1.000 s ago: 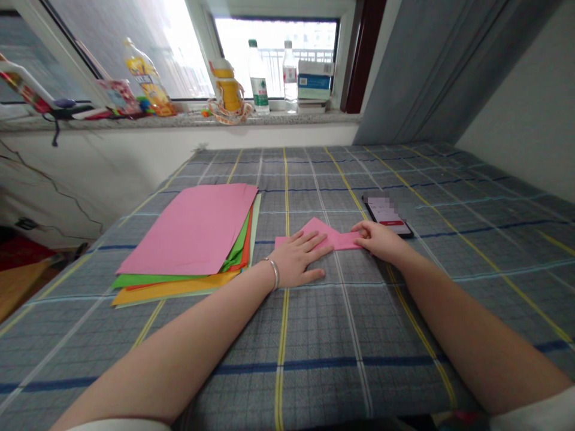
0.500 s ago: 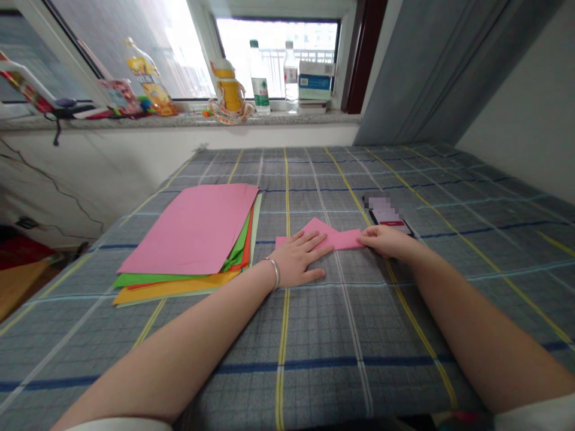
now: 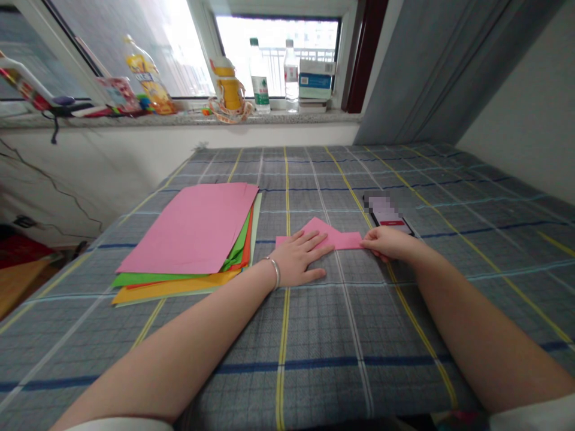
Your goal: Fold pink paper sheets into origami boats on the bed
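A folded piece of pink paper (image 3: 348,240) lies on the plaid cloth, with a peak at its middle and a narrow strip running out to each side. My left hand (image 3: 300,257), a silver bangle at its wrist, rests flat across the paper with the fingers spread. At the right end of the strip, the thumb and fingers of my right hand (image 3: 385,242) are pinched together on the paper's edge. Part of the paper is hidden under my left hand. A phone (image 3: 387,214) with a lit screen lies just beyond my right hand.
To the left is a stack of coloured paper (image 3: 191,230), pink on top with green, orange and yellow sheets below. On the windowsill stand a yellow water bottle (image 3: 231,87), clear plastic bottles (image 3: 291,78) and some boxes (image 3: 315,81). A grey curtain (image 3: 417,66) hangs at right.
My right hand has shifted very slightly to the right at the end of the paper strip. My left hand stays in place on the paper.
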Available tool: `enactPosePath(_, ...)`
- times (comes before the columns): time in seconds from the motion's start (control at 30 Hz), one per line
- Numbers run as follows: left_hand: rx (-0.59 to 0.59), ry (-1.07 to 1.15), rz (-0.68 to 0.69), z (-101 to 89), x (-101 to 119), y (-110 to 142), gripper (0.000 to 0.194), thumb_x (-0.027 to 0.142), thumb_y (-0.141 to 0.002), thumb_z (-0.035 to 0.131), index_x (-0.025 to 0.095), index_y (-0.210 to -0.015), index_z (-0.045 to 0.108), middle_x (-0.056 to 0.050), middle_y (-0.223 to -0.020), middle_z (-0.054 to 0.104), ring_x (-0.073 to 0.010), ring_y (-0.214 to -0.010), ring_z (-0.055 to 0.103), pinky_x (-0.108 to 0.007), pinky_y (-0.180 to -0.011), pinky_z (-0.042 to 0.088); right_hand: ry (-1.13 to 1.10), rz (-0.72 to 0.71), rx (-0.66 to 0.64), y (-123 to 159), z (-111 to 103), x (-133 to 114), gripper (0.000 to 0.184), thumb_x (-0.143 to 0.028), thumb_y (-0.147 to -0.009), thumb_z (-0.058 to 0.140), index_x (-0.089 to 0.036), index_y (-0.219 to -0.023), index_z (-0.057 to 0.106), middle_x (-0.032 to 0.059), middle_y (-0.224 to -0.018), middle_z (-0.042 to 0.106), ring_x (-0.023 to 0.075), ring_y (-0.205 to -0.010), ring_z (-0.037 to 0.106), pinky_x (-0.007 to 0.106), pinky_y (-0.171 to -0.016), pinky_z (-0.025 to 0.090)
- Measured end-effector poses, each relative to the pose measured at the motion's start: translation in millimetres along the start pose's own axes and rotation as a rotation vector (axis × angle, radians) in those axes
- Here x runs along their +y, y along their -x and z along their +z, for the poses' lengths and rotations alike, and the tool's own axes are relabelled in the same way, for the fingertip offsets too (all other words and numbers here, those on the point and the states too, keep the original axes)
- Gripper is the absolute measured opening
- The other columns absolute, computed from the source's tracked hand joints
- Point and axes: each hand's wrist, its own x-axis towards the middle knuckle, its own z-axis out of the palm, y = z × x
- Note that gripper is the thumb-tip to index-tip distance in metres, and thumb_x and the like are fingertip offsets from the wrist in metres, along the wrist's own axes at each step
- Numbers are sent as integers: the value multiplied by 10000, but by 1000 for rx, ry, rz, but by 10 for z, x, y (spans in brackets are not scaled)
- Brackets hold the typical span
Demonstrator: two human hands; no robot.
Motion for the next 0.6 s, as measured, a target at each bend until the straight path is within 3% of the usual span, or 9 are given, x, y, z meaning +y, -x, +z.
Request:
enactPosePath(0.1, 13, -1, 12, -2, 2, 4, 620, 512, -923, 418, 245, -1471, 304, -47, -1564, 229, -282, -1442, 191, -495, -1167, 116, 14, -6, 38, 9, 2, 2, 304, -306, -847, 481, -205, -561, 492, -5, -425, 509, 112, -381, 461, 247, -419, 285)
enactPosePath(0.2, -4, -13, 7, -12, 10, 4, 621, 519, -922, 414, 254, -1472, 303, -27, -1561, 240, -287, -1444, 178, -491, -1168, 109, -25, -93, 358, 7, 33, -32, 208, -307, -850, 470, -203, -689, 550, 16, -559, 601, 144, -502, 543, 256, -489, 355)
enactPosePath(0.27, -26, -23, -8, -20, 16, 2, 632, 526, -922, 409, 247, -1477, 293, -27, -1563, 230, -286, -1447, 166, -482, -1171, 105, -48, -247, 609, 2, 93, -88, 162, -317, -846, 483, -203, -772, 571, 41, -718, 655, 177, -670, 601, 281, -601, 425)
enactPosePath(0.3, -34, -28, -14, -21, 18, 0, 642, 531, -923, 402, 237, -1481, 284, -31, -1565, 221, -284, -1449, 162, -477, -1173, 102, -30, -349, 664, -2, 138, -124, 154, -316, -840, 493, -200, -785, 579, 56, -788, 666, 197, -756, 611, 306, -676, 451)
enactPosePath(0.37, -42, -34, -25, -19, 20, -5, 677, 547, -923, 387, 202, -1491, 257, -48, -1567, 205, -280, -1450, 159, -466, -1177, 95, 56, -542, 713, -14, 251, -200, 159, -306, -827, 517, -191, -877, 615, 86, -956, 669, 239, -947, 593, 382, -869, 442)
enactPosePath(0.43, -42, -39, -34, -11, 18, -10, 718, 563, -920, 378, 160, -1496, 232, -74, -1567, 194, -275, -1450, 161, -455, -1181, 87, 106, -658, 670, -30, 375, -265, 277, -321, -834, 522, -184, -1059, 609, 104, -1124, 640, 252, -1094, 548, 409, -973, 404)
enactPosePath(0.5, -43, -42, -43, 1, 14, -15, 750, 572, -915, 380, 130, -1498, 213, -97, -1565, 185, -270, -1451, 161, -445, -1184, 82, 164, -686, 610, -48, 479, -311, 411, -358, -852, 509, -170, -1215, 558, 121, -1264, 582, 258, -1189, 498, 426, -1034, 367)
enactPosePath(0.6, -46, -37, -49, 14, 8, -18, 767, 577, -912, 382, 116, -1498, 200, -113, -1564, 182, -263, -1451, 160, -439, -1184, 80, 246, -607, 549, -73, 562, -345, 531, -409, -876, 473, -128, -1326, 489, 147, -1357, 523, 279, -1270, 439, 477, -1095, 292)
